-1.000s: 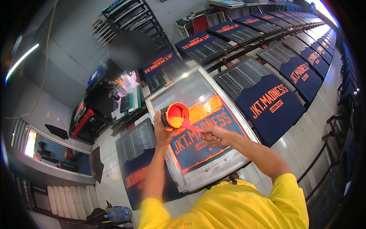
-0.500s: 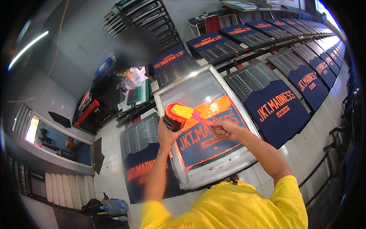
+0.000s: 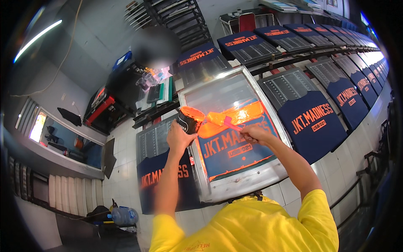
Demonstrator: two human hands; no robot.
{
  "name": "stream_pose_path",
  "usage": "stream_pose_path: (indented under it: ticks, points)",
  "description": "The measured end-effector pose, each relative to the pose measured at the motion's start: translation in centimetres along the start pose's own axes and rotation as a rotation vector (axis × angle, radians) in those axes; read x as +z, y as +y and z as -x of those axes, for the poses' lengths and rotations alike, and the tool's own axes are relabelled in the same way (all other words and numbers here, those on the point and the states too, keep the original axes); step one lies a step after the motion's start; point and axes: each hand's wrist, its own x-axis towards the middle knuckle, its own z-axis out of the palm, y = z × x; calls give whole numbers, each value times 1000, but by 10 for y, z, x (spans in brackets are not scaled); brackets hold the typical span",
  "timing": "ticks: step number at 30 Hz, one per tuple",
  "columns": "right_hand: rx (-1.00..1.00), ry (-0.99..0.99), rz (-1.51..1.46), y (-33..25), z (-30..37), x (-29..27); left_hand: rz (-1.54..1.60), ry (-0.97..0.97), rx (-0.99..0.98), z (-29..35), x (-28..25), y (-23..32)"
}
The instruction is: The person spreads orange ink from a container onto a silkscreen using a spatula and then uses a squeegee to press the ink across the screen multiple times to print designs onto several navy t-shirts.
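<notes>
My left hand (image 3: 179, 137) is wrapped round a black tub of orange ink (image 3: 187, 121), tilted at the left side of a metal-framed printing screen (image 3: 215, 190). In my right hand (image 3: 256, 134) is the pink handle of a spatula (image 3: 232, 124). Its blade, coated in bright orange ink, is out of the tub and over the mesh, just right of the tub's mouth. Whether the blade touches the mesh I cannot tell. A thick band of orange ink (image 3: 247, 114) lies across the screen, above the blue stencil area with lettering.
Navy shirts with orange print lie on boards in two long rows, such as the shirt (image 3: 312, 126) at the right and another shirt (image 3: 166, 180) at the left. Beyond the screen's left side stands a cluttered black table (image 3: 121, 90). A water jug (image 3: 124, 215) lies lower left.
The spatula's blade has come out of the tub and moved right, over the ink on the screen. The tub has shifted slightly, still in my left hand. The whole view has shifted a little.
</notes>
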Motion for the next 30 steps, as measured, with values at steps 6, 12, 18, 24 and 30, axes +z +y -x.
stream_pose_path:
  ticks: [6,12,18,24,30]
  points:
    - [-443,306,963,30,-55,31,289,-45,3,-19,-8,-1]
    - [-690,339,1871,41,-66,59,479,-48,31,-32,-8,-11]
    - [-795,397,2127,58,-66,56,633,-68,55,-32,-24,-5]
    - [-752,285,2307,22,-48,7,661,-66,-73,-35,-19,-10]
    - [-556,203,2296,-12,-20,-37,901,-70,17,-33,-11,-6]
